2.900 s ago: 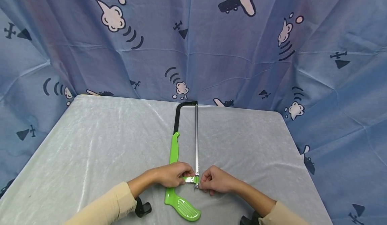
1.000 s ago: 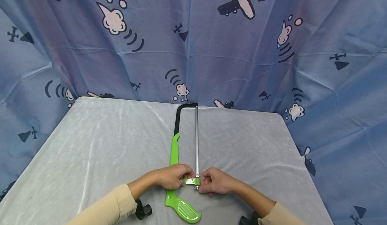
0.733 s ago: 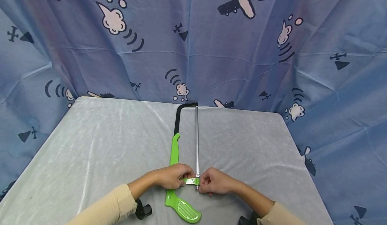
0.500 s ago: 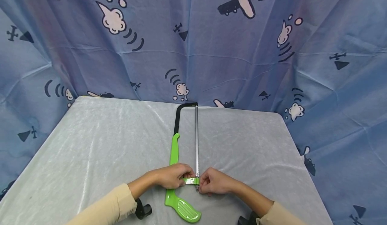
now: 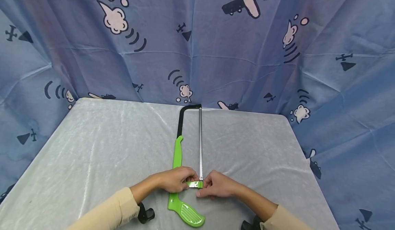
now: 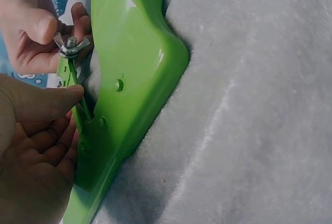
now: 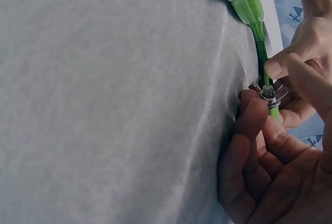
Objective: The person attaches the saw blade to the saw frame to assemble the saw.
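A hacksaw lies flat on the pale cloth-covered table (image 5: 92, 154), its green handle (image 5: 186, 214) nearest me and its blade (image 5: 200, 144) running away toward the black frame (image 5: 180, 120). My left hand (image 5: 189, 182) grips the green cross arm at the blade's near end. My right hand (image 5: 202, 188) pinches the metal wing nut (image 6: 71, 45) on the tension bolt there. The right wrist view shows the wing nut (image 7: 267, 95) between the thumb and fingers (image 7: 249, 120) of that hand. The left wrist view shows the handle (image 6: 135, 68) up close, with my left thumb (image 6: 46, 102) against the bolt.
A blue curtain (image 5: 216, 58) printed with planes and clouds hangs close round the table's back and sides. The table's rounded far corners are at the left and right back. Black wrist mounts (image 5: 145, 214) sit under my sleeves near the front edge.
My right hand's fingers have shifted slightly left over the wing nut, which now hides under them in the head view. The saw and left hand have stayed in place.
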{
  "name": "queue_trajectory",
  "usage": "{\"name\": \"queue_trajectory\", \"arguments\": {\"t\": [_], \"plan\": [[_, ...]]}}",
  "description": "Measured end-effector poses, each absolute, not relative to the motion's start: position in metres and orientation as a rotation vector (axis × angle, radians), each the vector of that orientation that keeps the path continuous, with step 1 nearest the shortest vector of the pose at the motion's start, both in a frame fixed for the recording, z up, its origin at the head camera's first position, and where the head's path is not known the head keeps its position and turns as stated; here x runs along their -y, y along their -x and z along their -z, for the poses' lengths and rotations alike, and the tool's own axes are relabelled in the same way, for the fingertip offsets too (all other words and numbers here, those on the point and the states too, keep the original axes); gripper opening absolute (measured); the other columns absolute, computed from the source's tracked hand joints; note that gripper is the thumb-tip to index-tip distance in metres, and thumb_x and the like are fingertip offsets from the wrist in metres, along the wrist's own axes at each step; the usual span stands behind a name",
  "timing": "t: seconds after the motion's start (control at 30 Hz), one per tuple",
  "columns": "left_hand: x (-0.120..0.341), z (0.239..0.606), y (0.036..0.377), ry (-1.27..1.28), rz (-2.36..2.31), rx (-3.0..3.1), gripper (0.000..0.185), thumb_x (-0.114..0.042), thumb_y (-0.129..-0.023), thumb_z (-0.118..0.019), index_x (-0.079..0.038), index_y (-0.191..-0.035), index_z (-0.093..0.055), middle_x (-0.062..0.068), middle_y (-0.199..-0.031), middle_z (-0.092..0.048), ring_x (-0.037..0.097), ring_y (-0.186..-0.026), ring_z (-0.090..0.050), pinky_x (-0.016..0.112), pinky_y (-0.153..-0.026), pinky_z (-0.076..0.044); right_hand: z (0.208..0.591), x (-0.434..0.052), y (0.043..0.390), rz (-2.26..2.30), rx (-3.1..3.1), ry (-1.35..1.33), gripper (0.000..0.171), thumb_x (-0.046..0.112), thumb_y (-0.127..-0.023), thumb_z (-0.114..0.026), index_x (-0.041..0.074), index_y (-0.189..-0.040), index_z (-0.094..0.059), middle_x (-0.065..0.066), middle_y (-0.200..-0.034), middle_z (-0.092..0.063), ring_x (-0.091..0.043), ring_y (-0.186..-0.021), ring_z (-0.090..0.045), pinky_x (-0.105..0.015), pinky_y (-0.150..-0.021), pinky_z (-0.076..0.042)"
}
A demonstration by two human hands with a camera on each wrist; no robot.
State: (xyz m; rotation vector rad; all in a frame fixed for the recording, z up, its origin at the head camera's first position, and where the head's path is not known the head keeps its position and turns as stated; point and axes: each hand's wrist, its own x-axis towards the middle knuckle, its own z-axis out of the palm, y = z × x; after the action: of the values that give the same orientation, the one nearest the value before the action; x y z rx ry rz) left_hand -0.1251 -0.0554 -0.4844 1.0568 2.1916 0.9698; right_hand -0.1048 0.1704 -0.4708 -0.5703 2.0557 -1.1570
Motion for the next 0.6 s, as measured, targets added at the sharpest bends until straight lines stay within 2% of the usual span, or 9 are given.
{"name": "queue_trajectory", "arguments": {"t": [0.13, 0.33, 0.6], "plan": [[0.0549, 0.4843, 0.1250, -1.061, -0.969, -2.191, 0.026, 0.006, -0.087, -0.065, -0.008, -0.109, -0.065, -0.009, -0.092, -0.056, 0.004, -0.085, -0.051, 0.020, -0.080, -0.045, 0.4716, -0.1711, 0.1056, 1.170, -2.030, 0.566, 0.038, 0.020, -0.088, -0.074, -0.006, -0.064, -0.063, 0.002, -0.051, -0.053, -0.005, -0.044, -0.046, -0.019, -0.044, -0.032], [0.0543, 0.4855, 0.1249, -1.057, -0.971, -2.185, 0.025, 0.007, -0.087, -0.064, -0.008, -0.107, -0.065, -0.008, -0.092, -0.057, 0.003, -0.085, -0.052, 0.019, -0.079, -0.045, 0.4713, -0.1742, 0.1087, 1.177, -1.946, 0.582, 0.019, 0.005, -0.086, -0.067, -0.009, -0.073, -0.066, -0.005, -0.057, -0.058, -0.009, -0.050, -0.050, -0.017, -0.047, -0.034], [0.0539, 0.4860, 0.1256, -1.052, -0.983, -2.177, 0.026, 0.008, -0.087, -0.063, -0.007, -0.108, -0.065, -0.008, -0.092, -0.056, 0.005, -0.086, -0.053, 0.020, -0.080, -0.045, 0.4733, -0.1746, 0.1100, 1.189, -1.920, 0.594, 0.017, 0.001, -0.087, -0.064, -0.011, -0.075, -0.065, 0.001, -0.059, -0.056, -0.009, -0.051, -0.052, -0.016, -0.048, -0.039]]}}
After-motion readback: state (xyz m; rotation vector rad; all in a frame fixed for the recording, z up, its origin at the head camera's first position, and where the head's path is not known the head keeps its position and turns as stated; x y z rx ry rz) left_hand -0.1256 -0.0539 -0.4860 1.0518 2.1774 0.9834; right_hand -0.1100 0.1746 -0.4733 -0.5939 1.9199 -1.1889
